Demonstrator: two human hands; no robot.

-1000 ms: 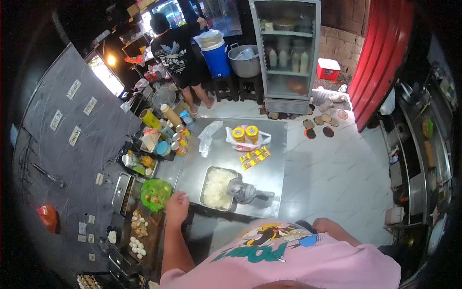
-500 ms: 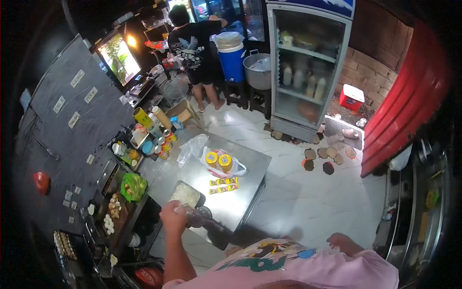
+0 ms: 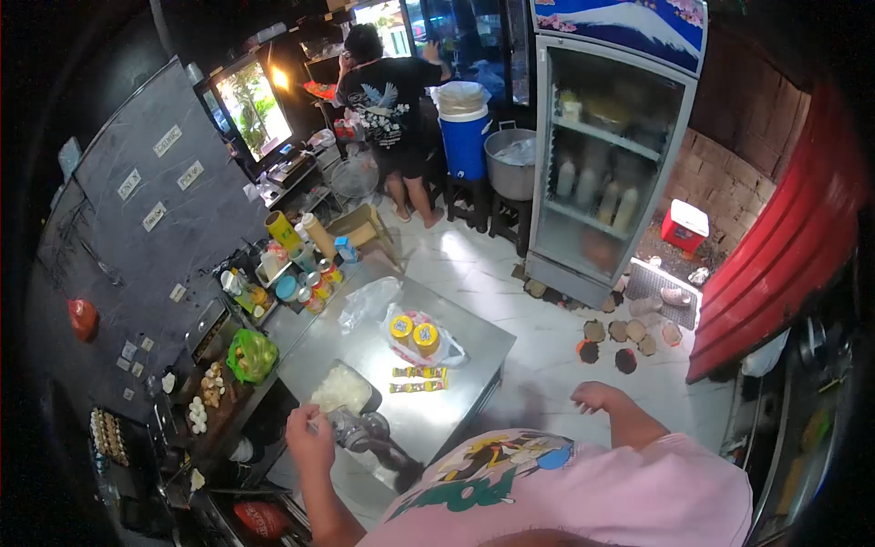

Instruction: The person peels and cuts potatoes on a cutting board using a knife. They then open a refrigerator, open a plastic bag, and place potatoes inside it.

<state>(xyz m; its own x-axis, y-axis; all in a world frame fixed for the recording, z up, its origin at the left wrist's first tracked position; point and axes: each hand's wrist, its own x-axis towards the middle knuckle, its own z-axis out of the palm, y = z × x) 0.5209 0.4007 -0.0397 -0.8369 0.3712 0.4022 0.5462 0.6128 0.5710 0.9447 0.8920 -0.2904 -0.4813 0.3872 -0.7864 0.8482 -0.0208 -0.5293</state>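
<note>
Lying on the steel table (image 3: 478,342), toward its near side, a grey tool (image 3: 366,430) is seen, with a rounded, shiny body and a darker, narrower part which is stretched toward the lower right. Its finer details are blurred. It is placed just beside the tray (image 3: 375,398), in which pale shredded food (image 3: 339,390) is contained, and one end of it is turned toward the left hand (image 3: 312,439). The fingers (image 3: 305,417) of this hand are bent and close to each other, right beside that end; whether the tool is pinched or only neighboured by them cannot be told. The right hand (image 3: 597,397) is held in the air, well apart from the tool, with its fingers loosely curled and slightly parted. Farther on the table, yellow sachets (image 3: 419,387) are laid in two rows, and two yellow-lidded jars (image 3: 426,337) are set in a thin plastic bag (image 3: 452,350). To the left, a green bag (image 3: 252,356) is found. At the back, beside a blue cooler (image 3: 465,146), a person in dark clothes (image 3: 387,114) is seen standing.
</note>
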